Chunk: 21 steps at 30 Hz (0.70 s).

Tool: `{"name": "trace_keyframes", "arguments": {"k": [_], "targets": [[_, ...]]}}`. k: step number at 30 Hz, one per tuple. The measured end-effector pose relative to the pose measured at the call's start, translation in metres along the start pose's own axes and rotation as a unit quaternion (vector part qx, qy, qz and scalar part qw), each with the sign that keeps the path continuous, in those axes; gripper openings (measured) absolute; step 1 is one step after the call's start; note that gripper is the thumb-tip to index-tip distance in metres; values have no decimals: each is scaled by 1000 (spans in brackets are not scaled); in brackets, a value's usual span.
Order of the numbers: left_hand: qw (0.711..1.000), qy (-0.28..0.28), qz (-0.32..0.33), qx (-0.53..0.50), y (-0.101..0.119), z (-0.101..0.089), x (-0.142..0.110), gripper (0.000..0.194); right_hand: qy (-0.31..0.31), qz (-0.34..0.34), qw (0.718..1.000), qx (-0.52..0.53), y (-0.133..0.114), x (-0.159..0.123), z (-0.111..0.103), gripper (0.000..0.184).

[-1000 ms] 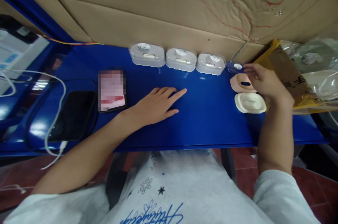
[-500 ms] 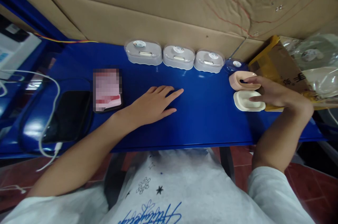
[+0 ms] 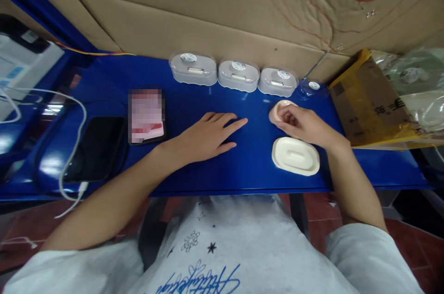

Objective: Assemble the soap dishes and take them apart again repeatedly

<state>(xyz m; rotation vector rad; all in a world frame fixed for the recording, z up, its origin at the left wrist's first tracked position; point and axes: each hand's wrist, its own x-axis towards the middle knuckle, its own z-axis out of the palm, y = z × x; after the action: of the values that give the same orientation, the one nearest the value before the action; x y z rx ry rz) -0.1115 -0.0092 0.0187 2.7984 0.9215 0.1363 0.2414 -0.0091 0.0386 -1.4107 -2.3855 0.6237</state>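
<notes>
My left hand (image 3: 208,139) lies palm down on the blue table (image 3: 243,169), fingers spread, holding nothing. On the right, my right hand (image 3: 301,125) grips a pink oval container (image 3: 277,111) from above, its fingers reaching over the rim and into it. Part of the container is hidden behind the hand. Nearer to me than that hand lies a cream oval lid (image 3: 296,156) with a raised bar in its middle. Hand and lid are apart.
Along the cardboard wall stand three grey boxes (image 3: 193,70) with clear covers and round stickers. A clear cover (image 3: 314,88) sits right of them. At the far right is a taped carton (image 3: 374,104) holding bagged pieces. Phones (image 3: 97,148) and a white cable (image 3: 71,160) are left.
My right hand has moved left with the pink container. The cream lid has shifted left and closer to me, and the hand is off it. My left hand keeps its place.
</notes>
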Motion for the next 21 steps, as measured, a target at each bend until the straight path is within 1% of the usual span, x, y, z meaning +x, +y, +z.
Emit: {"name": "trace_keyframes", "arguments": {"k": [2,3,5,6,8,10,11,13,14,15,17,19,21], "targets": [[999,15,36,-37,6,0,2,65,3,-62,998,-1,-14,5,13,35],[997,21,57,-57,11,1,3,66,8,-89,996,-16,-18,5,16,34],[990,25,104,-90,23,5,6,69,33,-108,991,-71,-23,3,16,40],[986,21,130,-101,30,9,7,70,51,-102,988,-100,-23,1,15,47],[977,5,184,-109,44,16,10,68,74,-75,985,-137,-20,-2,13,70],[969,-9,224,-104,52,24,12,63,62,-52,987,-138,-15,-1,14,91],[968,-11,230,-99,53,27,12,59,43,-45,989,-132,-12,0,17,96],[972,-2,219,-84,51,28,13,48,3,-41,992,-118,-9,4,21,93],[975,5,208,-72,48,28,13,42,-6,-44,993,-110,-9,5,22,88],[979,12,193,-57,43,26,12,38,-2,-50,994,-101,-9,6,22,84],[989,23,145,-20,32,19,12,33,42,-66,994,-81,-10,5,17,79],[997,25,75,4,19,12,11,31,89,-75,991,-65,-13,2,7,78],[999,24,18,-10,7,7,11,34,104,-76,990,-54,-18,-2,-2,77]]}}
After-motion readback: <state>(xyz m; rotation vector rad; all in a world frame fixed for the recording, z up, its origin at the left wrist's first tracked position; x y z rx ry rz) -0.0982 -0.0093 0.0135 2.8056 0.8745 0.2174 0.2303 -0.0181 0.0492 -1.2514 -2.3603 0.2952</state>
